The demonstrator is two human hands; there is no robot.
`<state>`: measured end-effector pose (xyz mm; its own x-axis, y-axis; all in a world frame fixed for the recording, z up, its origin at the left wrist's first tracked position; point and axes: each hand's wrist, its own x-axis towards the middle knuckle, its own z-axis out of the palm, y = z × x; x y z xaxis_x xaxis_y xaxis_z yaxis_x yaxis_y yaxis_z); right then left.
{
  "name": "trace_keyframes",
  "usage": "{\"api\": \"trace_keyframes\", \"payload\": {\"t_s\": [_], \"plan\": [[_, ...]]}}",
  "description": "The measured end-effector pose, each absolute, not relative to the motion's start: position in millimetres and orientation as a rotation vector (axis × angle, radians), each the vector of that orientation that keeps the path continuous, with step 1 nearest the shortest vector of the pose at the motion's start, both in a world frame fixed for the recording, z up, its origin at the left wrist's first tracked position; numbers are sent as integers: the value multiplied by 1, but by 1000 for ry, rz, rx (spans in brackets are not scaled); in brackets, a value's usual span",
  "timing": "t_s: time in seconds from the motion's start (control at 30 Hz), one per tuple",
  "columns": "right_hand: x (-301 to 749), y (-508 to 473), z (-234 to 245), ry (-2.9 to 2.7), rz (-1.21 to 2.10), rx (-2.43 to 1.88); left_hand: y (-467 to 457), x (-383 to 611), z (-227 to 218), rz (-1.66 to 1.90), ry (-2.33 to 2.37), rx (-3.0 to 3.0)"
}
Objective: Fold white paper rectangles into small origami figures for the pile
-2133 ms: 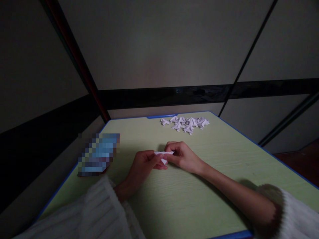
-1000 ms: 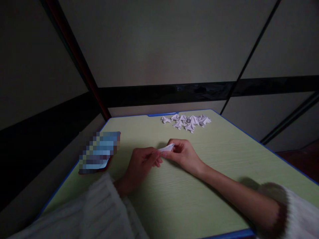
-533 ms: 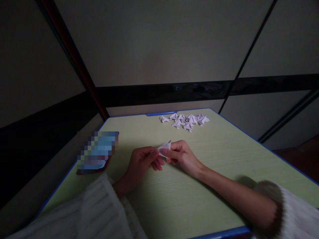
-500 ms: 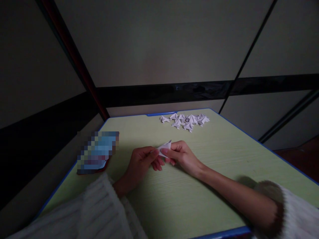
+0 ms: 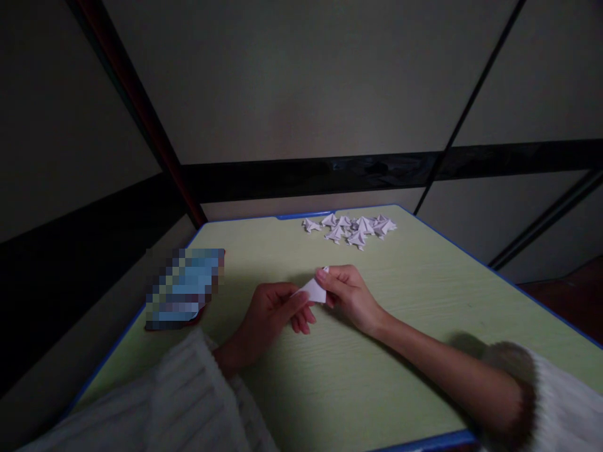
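Observation:
A small folded piece of white paper (image 5: 315, 292), roughly triangular, is held up between my hands above the table. My left hand (image 5: 276, 307) pinches its lower left part, thumb on top and the other fingers curled beneath. At the paper's upper right corner, my right hand (image 5: 348, 292) grips it between thumb and fingers. Farther back on the table lie several folded white paper figures (image 5: 357, 238) in a loose group. The paper's underside is hidden by my fingers.
The pale green table (image 5: 400, 370) has a blue edge. On its left side lies a flat, phone-like device (image 5: 188, 285), its screen blurred out. Behind the table stand cabinet-like panels (image 5: 301, 81) with a dark band (image 5: 301, 179) across them.
My right thumb has moved up from the paper's middle to its upper corner. The paper has turned, showing more of its flat face. My left hand has shifted slightly down.

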<state>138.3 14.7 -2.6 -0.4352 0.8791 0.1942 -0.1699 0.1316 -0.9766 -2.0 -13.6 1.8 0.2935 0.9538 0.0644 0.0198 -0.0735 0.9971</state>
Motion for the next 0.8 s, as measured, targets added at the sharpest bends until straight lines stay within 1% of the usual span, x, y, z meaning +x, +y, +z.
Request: {"api": "trace_keyframes", "payload": {"t_s": [0.1,0.3,0.43,0.53,0.67,0.8], "plan": [[140,15,-3,-1495,1407,-810,-13,-3,-2,987,948,1414],[146,10,6,-1730,1185,-886,-13,-3,-7,905,901,1366],[144,10,6,-1768,1075,-896,-11,-3,-3,986,911,1336],[143,14,3,-1779,1154,-873,-10,-3,-2,1044,953,1324],[144,17,1,-1712,1360,-844,-10,-2,-4,989,954,1322],[145,15,3,-1690,1347,-847,-10,-2,-4,985,962,1323]]}}
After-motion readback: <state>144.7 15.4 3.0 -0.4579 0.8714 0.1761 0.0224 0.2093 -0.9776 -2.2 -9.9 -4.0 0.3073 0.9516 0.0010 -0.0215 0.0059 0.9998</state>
